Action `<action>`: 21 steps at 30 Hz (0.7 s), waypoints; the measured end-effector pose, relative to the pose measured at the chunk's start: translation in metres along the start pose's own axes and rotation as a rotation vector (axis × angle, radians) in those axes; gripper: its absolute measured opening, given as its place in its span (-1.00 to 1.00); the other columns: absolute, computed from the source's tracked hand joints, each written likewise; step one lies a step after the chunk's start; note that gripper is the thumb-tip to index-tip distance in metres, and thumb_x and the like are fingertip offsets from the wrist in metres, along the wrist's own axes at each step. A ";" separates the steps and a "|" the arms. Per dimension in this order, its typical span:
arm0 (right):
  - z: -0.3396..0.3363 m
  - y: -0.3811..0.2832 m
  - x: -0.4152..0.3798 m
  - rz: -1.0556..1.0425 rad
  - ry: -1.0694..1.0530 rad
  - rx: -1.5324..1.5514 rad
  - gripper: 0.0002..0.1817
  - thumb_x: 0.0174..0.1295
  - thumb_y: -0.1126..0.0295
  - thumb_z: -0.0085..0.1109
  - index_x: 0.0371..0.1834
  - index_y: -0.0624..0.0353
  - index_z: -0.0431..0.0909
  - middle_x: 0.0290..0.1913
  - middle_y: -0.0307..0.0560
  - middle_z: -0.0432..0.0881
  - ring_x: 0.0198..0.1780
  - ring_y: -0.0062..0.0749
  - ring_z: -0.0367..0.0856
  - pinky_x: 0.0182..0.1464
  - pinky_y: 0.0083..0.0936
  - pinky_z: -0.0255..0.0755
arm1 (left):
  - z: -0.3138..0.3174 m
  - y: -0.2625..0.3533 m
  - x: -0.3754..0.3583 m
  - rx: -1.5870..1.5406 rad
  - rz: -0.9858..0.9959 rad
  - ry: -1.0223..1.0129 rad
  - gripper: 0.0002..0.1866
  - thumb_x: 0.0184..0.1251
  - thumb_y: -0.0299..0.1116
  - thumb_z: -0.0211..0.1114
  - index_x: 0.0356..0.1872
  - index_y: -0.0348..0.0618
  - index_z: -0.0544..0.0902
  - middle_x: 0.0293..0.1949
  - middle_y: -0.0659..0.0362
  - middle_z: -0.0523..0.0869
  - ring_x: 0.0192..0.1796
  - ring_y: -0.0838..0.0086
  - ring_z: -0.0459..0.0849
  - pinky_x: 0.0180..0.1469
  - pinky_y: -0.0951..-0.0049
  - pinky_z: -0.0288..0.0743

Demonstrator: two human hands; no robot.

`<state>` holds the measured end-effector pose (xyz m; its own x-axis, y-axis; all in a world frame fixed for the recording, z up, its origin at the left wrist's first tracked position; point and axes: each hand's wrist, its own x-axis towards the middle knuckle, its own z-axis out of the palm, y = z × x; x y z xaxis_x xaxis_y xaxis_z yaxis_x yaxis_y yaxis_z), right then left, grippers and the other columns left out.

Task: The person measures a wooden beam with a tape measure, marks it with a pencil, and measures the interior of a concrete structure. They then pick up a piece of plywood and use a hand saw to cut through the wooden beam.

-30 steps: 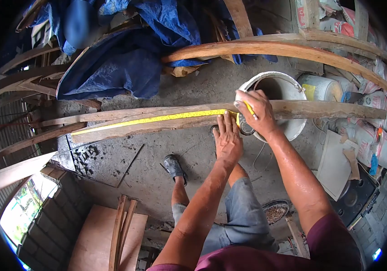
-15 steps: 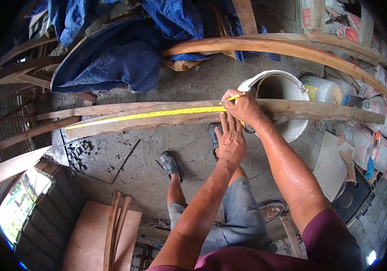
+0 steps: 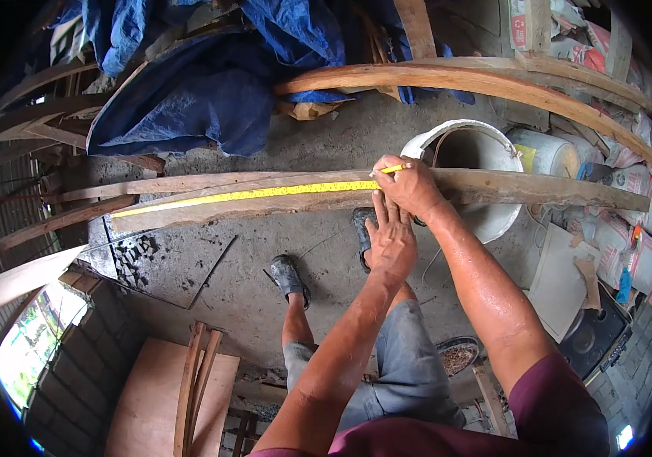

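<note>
A yellow tape measure [image 3: 265, 192] is stretched along a long, rough-edged wooden plank [image 3: 546, 185], from its left end up to my hands. My right hand [image 3: 409, 187] is closed around a yellow pencil [image 3: 396, 168], its tip close to the plank's surface by the tape. Just below, my left hand [image 3: 392, 242] has its fingers stretched out, the fingertips at the plank's near edge beside the tape. The tape's case is mostly hidden beneath my right hand and wrist.
A white bucket [image 3: 497, 221] stands under the plank on the right. Beyond lie a curved timber [image 3: 417, 75] and a blue tarp [image 3: 189, 114]. Sacks [image 3: 634, 179] are piled at the right. A plywood sheet [image 3: 143, 396] leans at lower left. My feet are on the concrete floor [image 3: 265, 236].
The pencil in my right hand has tipped slightly flatter. Both hands stay at nearly the same place on the plank, and the tape still lies stretched along it.
</note>
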<state>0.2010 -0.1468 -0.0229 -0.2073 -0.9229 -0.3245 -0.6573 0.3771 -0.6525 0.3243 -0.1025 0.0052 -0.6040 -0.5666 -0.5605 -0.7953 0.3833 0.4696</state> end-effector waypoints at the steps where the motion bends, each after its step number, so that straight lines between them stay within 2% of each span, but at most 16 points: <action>1: 0.000 -0.001 -0.001 0.013 0.032 0.017 -0.80 0.32 0.21 0.21 -0.23 0.10 0.53 -0.37 0.09 0.71 -0.26 0.06 0.72 -0.22 -0.13 0.60 | 0.003 -0.001 0.000 -0.001 -0.001 -0.002 -0.22 0.34 -0.45 0.13 0.58 -0.16 0.05 0.62 -0.10 -0.12 0.64 -0.15 -0.20 0.42 -0.38 0.18; 4: -0.003 -0.004 -0.002 0.018 0.006 0.022 -0.84 0.31 0.30 0.22 -0.22 0.16 0.60 -0.32 0.09 0.72 -0.24 0.07 0.73 -0.19 -0.14 0.60 | 0.006 -0.002 0.002 0.013 0.002 0.011 -0.21 0.35 -0.44 0.13 0.59 -0.17 0.03 0.62 -0.11 -0.13 0.64 -0.15 -0.21 0.41 -0.39 0.19; 7: -0.001 0.001 -0.005 -0.073 0.018 -0.082 -0.85 0.30 0.32 0.24 -0.23 0.16 0.59 -0.31 0.07 0.71 -0.24 0.06 0.72 -0.18 -0.14 0.60 | 0.003 -0.001 0.002 -0.010 -0.003 0.000 -0.20 0.35 -0.44 0.13 0.59 -0.19 0.02 0.62 -0.12 -0.12 0.64 -0.16 -0.20 0.40 -0.37 0.21; 11: 0.001 -0.001 -0.004 -0.031 0.060 0.037 -0.86 0.29 0.33 0.25 -0.24 0.15 0.60 -0.32 0.04 0.70 -0.25 0.05 0.70 -0.18 -0.14 0.59 | 0.005 -0.002 0.001 -0.007 0.001 0.007 -0.20 0.34 -0.44 0.13 0.58 -0.20 0.02 0.61 -0.12 -0.10 0.63 -0.17 -0.18 0.39 -0.36 0.23; 17: 0.004 0.004 -0.004 -0.113 0.023 -0.085 -0.86 0.30 0.35 0.24 -0.17 0.15 0.62 -0.25 0.03 0.72 -0.22 0.02 0.72 -0.16 -0.17 0.60 | 0.006 -0.004 0.002 -0.009 0.008 0.017 -0.20 0.31 -0.45 0.13 0.58 -0.20 0.03 0.61 -0.13 -0.10 0.63 -0.16 -0.17 0.37 -0.35 0.26; 19: 0.002 0.002 -0.001 -0.006 0.072 0.070 -0.84 0.32 0.36 0.23 -0.10 0.15 0.63 -0.21 0.03 0.73 -0.19 -0.01 0.73 -0.14 -0.22 0.61 | 0.009 -0.003 0.001 -0.004 0.011 0.024 -0.19 0.30 -0.45 0.14 0.58 -0.20 0.03 0.61 -0.14 -0.10 0.63 -0.16 -0.17 0.37 -0.34 0.26; 21: -0.008 0.000 -0.005 -0.049 0.115 0.176 -0.82 0.33 0.37 0.22 -0.06 0.15 0.63 -0.19 0.02 0.73 -0.14 -0.02 0.72 -0.08 -0.24 0.59 | 0.011 -0.004 0.002 0.019 -0.006 0.039 -0.19 0.28 -0.46 0.15 0.57 -0.22 0.05 0.62 -0.12 -0.11 0.64 -0.15 -0.16 0.38 -0.29 0.27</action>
<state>0.1964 -0.1430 -0.0157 -0.2665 -0.9394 -0.2158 -0.5339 0.3303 -0.7784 0.3260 -0.0973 -0.0051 -0.5967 -0.5966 -0.5366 -0.8003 0.3931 0.4528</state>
